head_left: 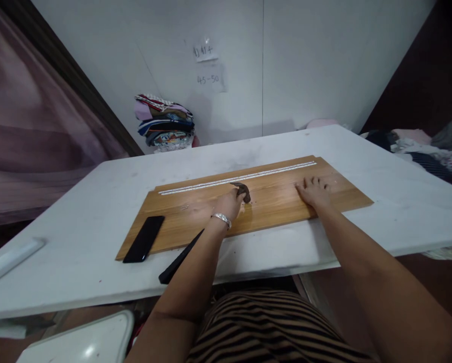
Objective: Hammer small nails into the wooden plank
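Observation:
A long wooden board [278, 204] lies across the white table [78, 222]. A thin white strip [237, 177] runs along its far edge. My left hand [229, 204], with a silver bracelet on the wrist, is closed round a hammer just below its dark head [243, 191]. The head rests on the board near the strip. The hammer's black handle [178, 263] runs back under my forearm, past the board's near edge. My right hand [313, 191] lies flat on the board, fingers spread and empty. A small nail [184, 207] lies on the board to the left.
A black phone [144, 238] lies on the board's left end. Folded fabrics [164, 122] are stacked at the wall behind the table, under paper notes [208, 65]. A white bar [10, 258] sits at the table's left edge. Clothes [430, 146] are piled at the right.

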`<state>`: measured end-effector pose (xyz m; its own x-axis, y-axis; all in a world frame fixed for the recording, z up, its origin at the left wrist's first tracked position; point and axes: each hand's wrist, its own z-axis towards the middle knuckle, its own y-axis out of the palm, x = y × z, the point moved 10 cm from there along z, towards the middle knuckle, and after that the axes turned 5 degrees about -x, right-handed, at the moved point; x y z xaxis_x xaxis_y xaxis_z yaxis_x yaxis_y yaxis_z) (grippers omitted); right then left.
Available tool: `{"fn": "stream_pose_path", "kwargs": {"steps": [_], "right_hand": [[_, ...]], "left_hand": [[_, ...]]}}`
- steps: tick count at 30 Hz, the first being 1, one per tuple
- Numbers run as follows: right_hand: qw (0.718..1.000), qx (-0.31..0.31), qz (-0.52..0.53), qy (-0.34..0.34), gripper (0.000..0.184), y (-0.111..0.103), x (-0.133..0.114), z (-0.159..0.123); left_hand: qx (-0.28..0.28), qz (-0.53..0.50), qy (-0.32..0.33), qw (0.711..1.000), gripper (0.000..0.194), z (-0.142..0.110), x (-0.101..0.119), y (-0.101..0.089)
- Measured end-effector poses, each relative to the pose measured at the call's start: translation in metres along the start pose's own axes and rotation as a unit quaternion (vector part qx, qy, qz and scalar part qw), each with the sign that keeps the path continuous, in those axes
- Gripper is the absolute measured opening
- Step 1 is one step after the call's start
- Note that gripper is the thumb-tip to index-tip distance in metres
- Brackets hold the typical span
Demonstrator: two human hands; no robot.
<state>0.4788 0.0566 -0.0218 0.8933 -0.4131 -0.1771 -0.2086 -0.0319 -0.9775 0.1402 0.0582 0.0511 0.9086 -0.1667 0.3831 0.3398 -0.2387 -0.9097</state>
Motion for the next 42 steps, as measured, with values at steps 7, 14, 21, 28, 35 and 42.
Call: {"fn": "stream_pose_path", "kwargs": {"steps": [7, 14, 21, 28, 35, 42], "right_hand": [[1.000, -0.020, 0.001, 0.003, 0.077, 0.003, 0.000, 0.001], [0.999, -0.037, 0.012, 0.005, 0.084, 0.004, 0.000, 0.000], [0.999, -0.040, 0.019, 0.009, 0.086, 0.005, 0.000, 0.001], [0.999, -0.032, 0.007, 0.007, 0.085, 0.005, 0.000, 0.003], [0.999, -0.052, 0.001, 0.006, 0.087, 0.011, 0.000, 0.011], [1.000, -0.030, 0.001, 0.004, 0.086, 0.009, 0.000, 0.009]], "left_hand": [[-0.013, 0.007, 0.002, 1.000, 0.039, -0.001, 0.002, 0.005], [-0.004, 0.012, 0.004, 1.000, 0.040, -0.001, 0.004, 0.001], [-0.008, 0.011, 0.000, 1.000, 0.039, -0.001, 0.002, 0.004], [-0.004, 0.016, -0.001, 1.000, 0.040, -0.003, 0.005, 0.000], [-0.005, 0.019, 0.000, 1.000, 0.039, -0.001, 0.003, 0.002], [-0.001, 0.022, -0.003, 1.000, 0.040, -0.002, 0.004, -0.001]]}}
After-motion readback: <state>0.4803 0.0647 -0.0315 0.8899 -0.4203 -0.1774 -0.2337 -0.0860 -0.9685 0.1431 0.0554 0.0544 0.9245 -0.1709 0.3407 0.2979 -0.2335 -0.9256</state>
